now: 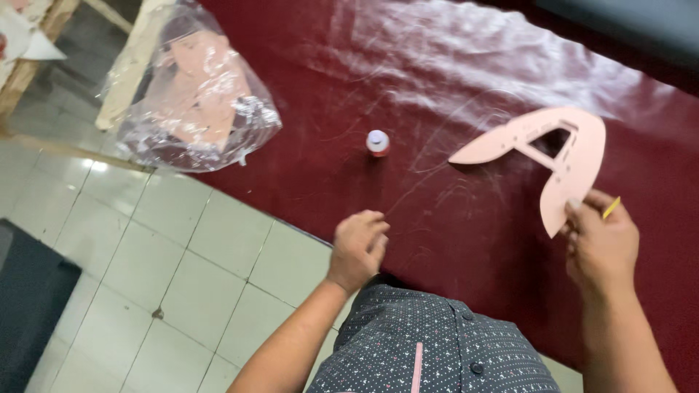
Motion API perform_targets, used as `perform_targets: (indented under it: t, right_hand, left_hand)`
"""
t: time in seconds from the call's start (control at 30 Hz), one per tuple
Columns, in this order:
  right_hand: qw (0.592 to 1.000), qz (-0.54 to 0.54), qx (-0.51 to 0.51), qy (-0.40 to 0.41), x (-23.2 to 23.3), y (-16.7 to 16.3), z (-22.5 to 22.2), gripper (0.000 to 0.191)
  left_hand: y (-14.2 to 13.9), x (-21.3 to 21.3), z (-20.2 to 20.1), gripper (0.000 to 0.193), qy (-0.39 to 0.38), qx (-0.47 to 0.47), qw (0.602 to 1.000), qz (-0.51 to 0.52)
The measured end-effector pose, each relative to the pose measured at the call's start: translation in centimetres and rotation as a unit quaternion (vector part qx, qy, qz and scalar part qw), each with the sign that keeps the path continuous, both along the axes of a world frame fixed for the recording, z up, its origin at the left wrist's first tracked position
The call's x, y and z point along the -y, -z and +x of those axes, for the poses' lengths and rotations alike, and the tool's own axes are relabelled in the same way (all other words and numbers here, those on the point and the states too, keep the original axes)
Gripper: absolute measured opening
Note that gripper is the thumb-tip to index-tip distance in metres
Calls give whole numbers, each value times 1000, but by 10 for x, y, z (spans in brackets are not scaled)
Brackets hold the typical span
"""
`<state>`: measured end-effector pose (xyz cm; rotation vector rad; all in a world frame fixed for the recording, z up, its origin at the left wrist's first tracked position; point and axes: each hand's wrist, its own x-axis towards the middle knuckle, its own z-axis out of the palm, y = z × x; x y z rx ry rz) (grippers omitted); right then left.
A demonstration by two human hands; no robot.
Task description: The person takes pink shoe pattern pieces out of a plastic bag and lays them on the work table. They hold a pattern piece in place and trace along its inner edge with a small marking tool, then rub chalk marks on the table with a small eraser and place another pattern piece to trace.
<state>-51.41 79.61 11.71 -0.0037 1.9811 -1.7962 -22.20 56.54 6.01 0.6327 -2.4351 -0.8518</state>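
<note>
Left hand (358, 247) loosely curled, empty; right hand (601, 244) pinches pink template (561, 156) above it.

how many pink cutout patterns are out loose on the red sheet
1: the pink boomerang-shaped cutout pattern, held at its lower end by the right hand. More pink pieces sit inside the clear plastic bag, uncountable.

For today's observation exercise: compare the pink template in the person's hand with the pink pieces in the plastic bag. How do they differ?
The pink template is bare and single, its boomerang outline and cut-out window plain; the pink pieces are several, blurred behind the crumpled clear plastic bag. The template is pinched by the right hand over the dark red sheet; the pieces lie untouched at the table's edge. Both share the same pale pink.
</note>
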Motion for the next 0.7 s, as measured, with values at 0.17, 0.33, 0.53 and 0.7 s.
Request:
perform_targets:
  t: [0.17,0.33,0.53,0.7]
  right_hand:
    - [995,-54,22,-79,89,-27,-11,35]
    - [973,111,-58,-192,107,-15,6,37]
    - [927,243,-139,-248,59,29,27,34]
    - [920,301,-96,-234,28,48,31,32]
  left_hand:
    - [-9,77,41,12,-245,-98,963,-57]
    - [-30,156,69,16,-229,-99,950,-188]
    - [-45,185,64,17,-372,-51,924,-72]
    - [-59,219,52,31,-239,6,957,-166]
